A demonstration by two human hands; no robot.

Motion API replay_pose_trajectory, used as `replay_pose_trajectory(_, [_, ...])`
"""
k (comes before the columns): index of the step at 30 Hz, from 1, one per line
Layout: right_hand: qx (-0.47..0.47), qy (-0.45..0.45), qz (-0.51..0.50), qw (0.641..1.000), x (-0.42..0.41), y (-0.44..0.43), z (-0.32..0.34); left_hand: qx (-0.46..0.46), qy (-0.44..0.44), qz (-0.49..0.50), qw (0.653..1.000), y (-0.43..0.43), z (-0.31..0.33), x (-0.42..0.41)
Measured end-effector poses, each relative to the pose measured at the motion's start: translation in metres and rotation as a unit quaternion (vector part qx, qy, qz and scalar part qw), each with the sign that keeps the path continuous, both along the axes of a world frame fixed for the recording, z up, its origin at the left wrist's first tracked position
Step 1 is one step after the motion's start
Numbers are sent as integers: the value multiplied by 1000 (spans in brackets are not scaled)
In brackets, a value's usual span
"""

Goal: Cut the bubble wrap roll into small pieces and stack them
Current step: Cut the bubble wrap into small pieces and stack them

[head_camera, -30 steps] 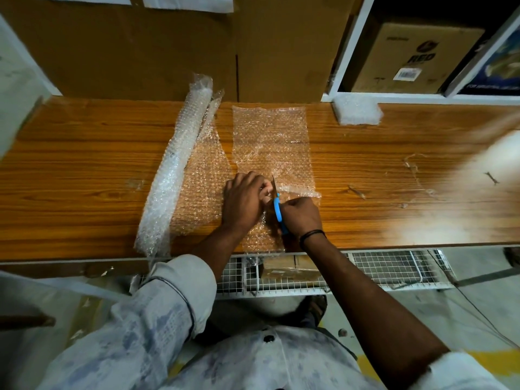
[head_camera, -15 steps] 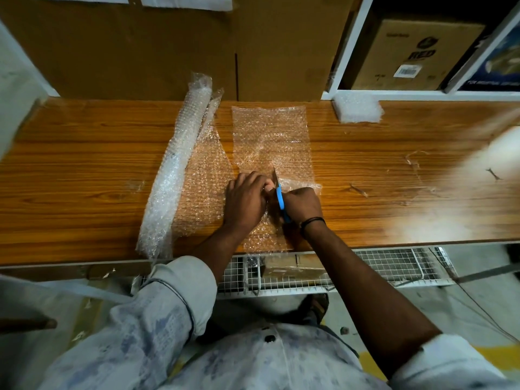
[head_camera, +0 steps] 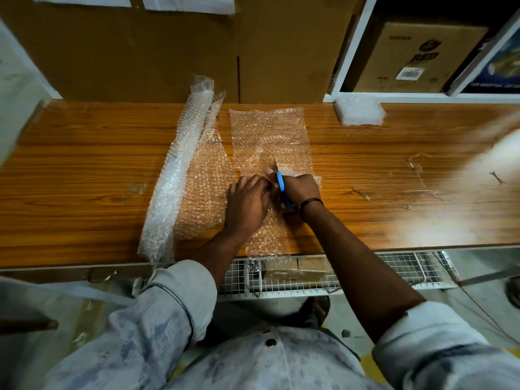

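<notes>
A long strip of clear bubble wrap [head_camera: 268, 133] lies flat on the wooden table [head_camera: 84, 175], running from the back edge to the front edge. My right hand [head_camera: 299, 190] grips blue-handled scissors [head_camera: 280, 180] whose blades point away from me into the strip. My left hand [head_camera: 246, 204] pinches the wrap just left of the blades. The bubble wrap roll [head_camera: 180, 164] lies lengthwise to the left, with an unrolled sheet [head_camera: 204, 192] between it and the strip. A stack of small cut pieces [head_camera: 358, 111] sits at the back right.
Large cardboard boxes [head_camera: 168, 52] stand behind the table. A white shelf frame with a printed carton [head_camera: 416, 57] is at the back right. A white wire rack [head_camera: 351, 277] hangs under the table's front edge. Tape scraps [head_camera: 416, 167] dot the right side of the tabletop.
Both hands and the scissors have moved a little farther away from me along the strip, so the cut is longer.
</notes>
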State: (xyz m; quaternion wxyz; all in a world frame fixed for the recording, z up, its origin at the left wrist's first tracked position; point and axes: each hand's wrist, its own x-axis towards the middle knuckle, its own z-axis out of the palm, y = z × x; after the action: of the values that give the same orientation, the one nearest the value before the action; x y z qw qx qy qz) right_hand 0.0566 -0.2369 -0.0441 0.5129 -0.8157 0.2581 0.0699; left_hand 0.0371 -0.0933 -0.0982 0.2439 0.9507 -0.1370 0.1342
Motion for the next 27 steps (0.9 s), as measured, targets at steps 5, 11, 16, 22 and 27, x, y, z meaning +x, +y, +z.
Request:
replay_pose_trajectory(5, [-25,11,10,1000,20,-1,0,-6,2,-5,1000,0,-3,2])
replay_pose_trajectory(11, [-58,20,59,996,38,-8,13,-22,-1,-3,1000,0,-6,3])
replay_pose_trajectory(16, [-151,4,94,984,61,-10,17,-26,-10,-1,1000,0,-8,3])
replay_pose_trajectory(22, [-151,15,129,980,76,-21,5,-55,-14,36,998,0,-9,6])
replay_pose_trajectory(27, [-99,12,141,985,86,-38,-5,-74,-61,96,991,-9,13,34])
